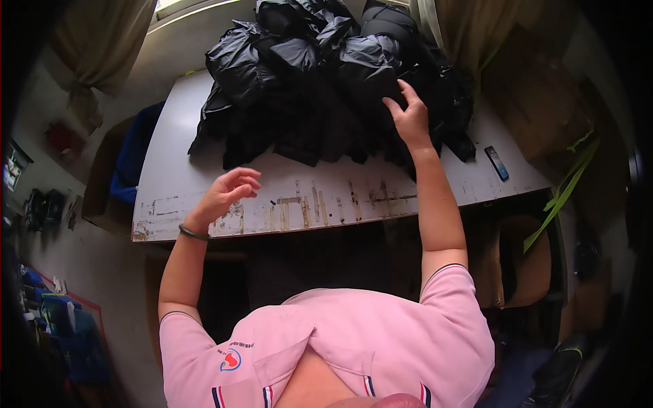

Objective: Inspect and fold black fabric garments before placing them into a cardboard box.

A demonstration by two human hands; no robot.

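Observation:
A large heap of black garments point(299, 88), partly glossy, covers the far half of the white table point(173, 170). My right hand point(411, 119) reaches over the right part of the heap, thumb and fingers apart, with nothing seen in it; whether it touches the cloth I cannot tell. Over the table's near left part, my left hand point(230, 194) hangs with loosely bent fingers and holds nothing that shows. A dark band point(193, 233) circles my left wrist.
A phone point(497, 163) lies on the table's right side. Tape remnants point(299, 212) mark its near edge. Left of the table stands a blue-lined box point(129, 160). Green strips point(561, 197) hang at the right, above a cardboard box point(527, 262). Curtains point(102, 47) frame the far side.

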